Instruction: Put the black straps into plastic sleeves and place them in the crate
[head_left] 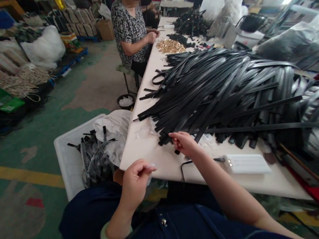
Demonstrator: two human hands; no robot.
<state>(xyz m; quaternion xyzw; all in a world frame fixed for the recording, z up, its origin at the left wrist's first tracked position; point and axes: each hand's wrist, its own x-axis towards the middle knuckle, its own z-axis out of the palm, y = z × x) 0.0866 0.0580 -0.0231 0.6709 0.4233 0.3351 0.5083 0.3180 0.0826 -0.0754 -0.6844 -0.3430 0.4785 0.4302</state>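
A large heap of long black straps [221, 84] covers the table, with many of their ends pointing toward me at the near left. My right hand [185, 144] is closed at these ends, its fingers pinched on a black strap. Just left of it, over the table's near corner, my left hand [136, 180] is curled with thumb and fingertips together. Whatever it may hold is too small to make out. A pale green bangle [110, 238] circles my left wrist.
The white table [144, 148] runs away from me. A white power bank [246, 163] with a black cable lies at its near edge. On the left stands a white bin [68, 151] with black strap pieces. Farther along, a person [130, 30] sits beside small gold-coloured parts [170, 46].
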